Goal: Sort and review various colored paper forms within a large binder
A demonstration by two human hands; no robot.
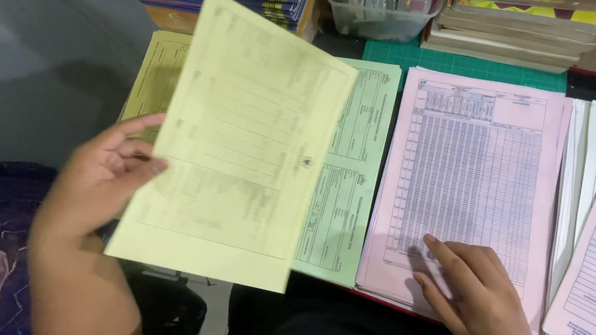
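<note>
- The left hand (102, 173) pinches a yellow printed sheet (243, 142) at its left edge, lifted and tilted.
- Under the sheet lie a yellow stack (151, 71) and a green stack (350, 186).
- The right hand (476, 295) rests open, fingers flat on the pink stack (474, 174).
- Far above both hands, a clear plastic tub (377, 18) holds small bottles, blurred.

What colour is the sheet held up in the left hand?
Pale yellow sheet, a printed form, held by the left hand; clearest in the head view.
</note>
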